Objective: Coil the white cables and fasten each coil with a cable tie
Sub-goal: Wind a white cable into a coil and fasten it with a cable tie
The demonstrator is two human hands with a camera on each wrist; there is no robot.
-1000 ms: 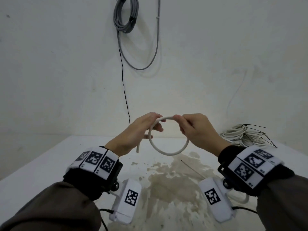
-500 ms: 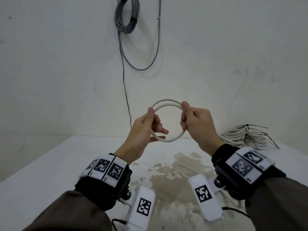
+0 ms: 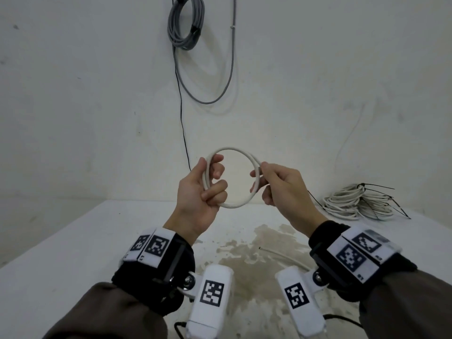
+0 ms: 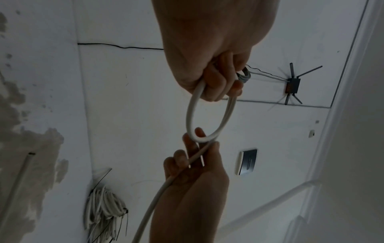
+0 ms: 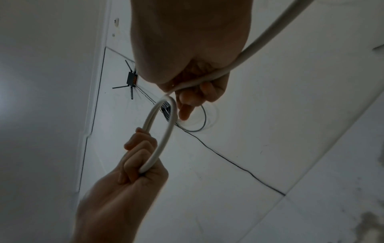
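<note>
A white cable (image 3: 238, 205) is wound into a small ring held in the air above the table. My left hand (image 3: 208, 182) grips the ring's left side with curled fingers. My right hand (image 3: 269, 182) pinches the ring's right side, and the cable's free length runs back through its palm (image 4: 160, 194). In the left wrist view the ring (image 4: 190, 115) hangs between the two hands. The right wrist view has the same ring (image 5: 164, 136), with the cable tail (image 5: 266, 37) leading away past the palm.
A pile of coiled white cables with black cable ties (image 3: 359, 203) lies at the table's back right by the wall. A loose white cable piece (image 3: 281, 255) lies on the stained white table (image 3: 73, 241). A grey cable coil (image 3: 186, 23) hangs on the wall.
Both hands rose from near the table. The single open loop with a hanging end became a ring of two turns, the left hand now curled round its side.
</note>
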